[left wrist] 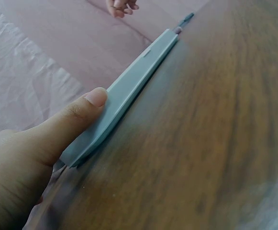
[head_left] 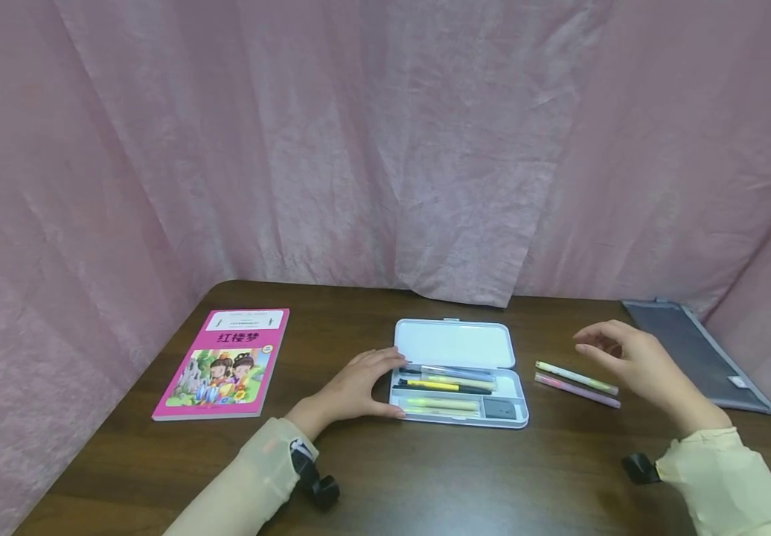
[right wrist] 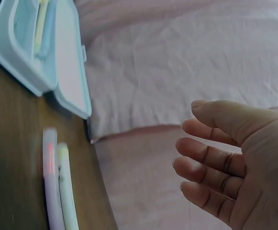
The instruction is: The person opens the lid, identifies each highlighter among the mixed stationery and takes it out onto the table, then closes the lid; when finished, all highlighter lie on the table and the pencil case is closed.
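A light-blue pencil case (head_left: 519, 402) lies with its lid (head_left: 452, 344) folded back, pens and a dark grey eraser (head_left: 499, 408) inside. My left hand (head_left: 359, 387) grips its left end, thumb on the front side and fingers by the hinge corner; the left wrist view shows the thumb (left wrist: 76, 115) against the case's wall. Right of the case, a white-and-green marker (head_left: 576, 377) and a purple marker (head_left: 576, 391) lie side by side on the table. Above and just right of them hovers my right hand (head_left: 633, 361), fingers loosely bent and nothing held, as the right wrist view confirms.
A pink book (head_left: 272, 357) with a cartoon cover lies on the left of the brown wooden table (head_left: 452, 476). On the far right is a dark grey mesh pouch (head_left: 687, 350). Pink curtains (head_left: 359, 149) hang behind the table's back edge, one fold resting over it.
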### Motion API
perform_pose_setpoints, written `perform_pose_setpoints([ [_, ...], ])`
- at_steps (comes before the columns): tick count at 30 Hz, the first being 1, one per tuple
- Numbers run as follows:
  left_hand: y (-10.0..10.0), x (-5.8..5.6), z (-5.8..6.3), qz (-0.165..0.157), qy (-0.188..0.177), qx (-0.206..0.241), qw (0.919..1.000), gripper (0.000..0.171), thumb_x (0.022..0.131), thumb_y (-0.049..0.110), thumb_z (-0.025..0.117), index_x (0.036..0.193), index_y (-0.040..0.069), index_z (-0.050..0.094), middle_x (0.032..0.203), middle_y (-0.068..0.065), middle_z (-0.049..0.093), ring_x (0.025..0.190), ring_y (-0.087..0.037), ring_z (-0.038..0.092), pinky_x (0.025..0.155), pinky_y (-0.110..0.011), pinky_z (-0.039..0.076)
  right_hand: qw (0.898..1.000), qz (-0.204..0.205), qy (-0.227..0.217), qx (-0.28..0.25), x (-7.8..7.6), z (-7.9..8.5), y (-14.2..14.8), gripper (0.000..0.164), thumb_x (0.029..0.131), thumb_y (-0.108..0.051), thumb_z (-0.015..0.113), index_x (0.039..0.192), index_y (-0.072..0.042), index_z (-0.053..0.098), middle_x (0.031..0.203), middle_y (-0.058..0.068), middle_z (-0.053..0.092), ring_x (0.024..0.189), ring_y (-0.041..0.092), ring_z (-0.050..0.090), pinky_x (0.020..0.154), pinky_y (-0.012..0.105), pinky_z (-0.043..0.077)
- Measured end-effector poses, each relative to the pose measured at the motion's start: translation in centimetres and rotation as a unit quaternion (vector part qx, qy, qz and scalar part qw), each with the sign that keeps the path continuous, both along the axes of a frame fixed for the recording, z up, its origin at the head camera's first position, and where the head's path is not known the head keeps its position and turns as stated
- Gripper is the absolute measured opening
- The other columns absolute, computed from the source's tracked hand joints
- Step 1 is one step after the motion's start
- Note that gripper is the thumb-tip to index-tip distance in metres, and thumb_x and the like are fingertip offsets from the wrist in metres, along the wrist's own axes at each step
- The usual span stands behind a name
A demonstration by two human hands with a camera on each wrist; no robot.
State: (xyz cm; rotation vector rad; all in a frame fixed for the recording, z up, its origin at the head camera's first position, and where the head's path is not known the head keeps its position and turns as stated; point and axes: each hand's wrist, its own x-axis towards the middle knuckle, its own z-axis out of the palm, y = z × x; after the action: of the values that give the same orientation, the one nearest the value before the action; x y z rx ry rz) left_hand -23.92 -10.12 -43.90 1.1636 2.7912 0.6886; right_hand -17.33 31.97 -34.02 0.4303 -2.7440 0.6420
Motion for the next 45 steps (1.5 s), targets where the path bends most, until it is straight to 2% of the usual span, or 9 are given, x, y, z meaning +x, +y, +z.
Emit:
perform_pose_setpoints([
  [4,-0.3,0.1,-0.1,0.008,-0.003,-0.002,1.0000,0.084,0.074,0.065,0.070,0.142,0.023,0.045,0.154,-0.001,0.039,0.145,-0.019,0.032,0.119,-0.047,0.024,1.000,0.018,0.005,-0.007,-0.3,0.0,-1.6,0.015,0.089,-0.019,0.069,0.102,-0.014,0.069,0.093,-0.001,0.065,0.079,-0.009,0.050,0.067,0.023,0.050],
  [9,-0.6,0.2,-0.2,0.016,-0.006,-0.002,0.9998,0.083,0.074,0.064,0.070,0.143,0.025,0.044,0.154,0.001,0.038,0.145,-0.018,0.030,0.120,-0.047,0.023,0.999,0.032,-0.010,-0.008,-0.7,-0.6,-3.7,0.020,0.087,-0.019,0.071,0.105,-0.010,0.069,0.093,-0.001,0.066,0.080,-0.004,0.054,0.070,0.028,0.053],
  [18,-0.5,0.2,-0.4,0.013,-0.009,0.003,0.9999,0.083,0.074,0.065,0.070,0.142,0.025,0.045,0.154,0.001,0.038,0.145,-0.017,0.031,0.120,-0.046,0.024,0.997,0.053,-0.053,-0.019,-1.1,-2.2,-6.1,0.020,0.085,-0.017,0.072,0.104,-0.009,0.069,0.088,-0.004,0.063,0.076,0.003,0.052,0.065,0.023,0.048],
  [24,-0.4,0.1,-0.4,0.012,-0.015,-0.001,0.9998,0.083,0.074,0.065,0.070,0.143,0.025,0.044,0.155,0.002,0.037,0.145,-0.016,0.030,0.120,-0.046,0.023,0.995,0.079,-0.056,-0.023,-1.5,-3.2,-7.4,0.019,0.085,-0.016,0.072,0.102,-0.007,0.069,0.085,-0.006,0.061,0.076,0.001,0.052,0.066,0.024,0.048],
  [31,-0.2,0.0,-0.4,0.008,-0.009,-0.002,0.9999,0.083,0.075,0.064,0.070,0.143,0.024,0.045,0.155,0.002,0.037,0.145,-0.016,0.030,0.120,-0.045,0.023,0.991,0.099,-0.088,-0.008,-2.2,-4.2,-8.4,0.022,0.086,-0.016,0.071,0.106,-0.007,0.067,0.091,0.000,0.065,0.075,0.005,0.054,0.063,0.021,0.049],
  [36,-0.1,-0.1,-0.3,0.004,-0.003,0.000,1.0000,0.083,0.075,0.063,0.070,0.142,0.023,0.045,0.154,0.001,0.038,0.144,-0.018,0.032,0.119,-0.046,0.024,0.989,0.098,-0.110,0.015,-2.7,-4.9,-9.0,0.023,0.085,-0.016,0.071,0.106,-0.008,0.067,0.097,0.002,0.067,0.081,0.011,0.058,0.069,0.024,0.051],
  [45,0.1,0.0,0.0,0.002,-0.003,-0.004,1.0000,0.083,0.075,0.063,0.071,0.142,0.022,0.045,0.153,0.001,0.039,0.144,-0.017,0.032,0.120,-0.045,0.024,0.988,0.099,-0.103,0.051,-2.9,-5.5,-10.1,0.020,0.083,-0.015,0.073,0.102,-0.007,0.069,0.093,0.001,0.067,0.081,0.012,0.060,0.073,0.033,0.054],
])
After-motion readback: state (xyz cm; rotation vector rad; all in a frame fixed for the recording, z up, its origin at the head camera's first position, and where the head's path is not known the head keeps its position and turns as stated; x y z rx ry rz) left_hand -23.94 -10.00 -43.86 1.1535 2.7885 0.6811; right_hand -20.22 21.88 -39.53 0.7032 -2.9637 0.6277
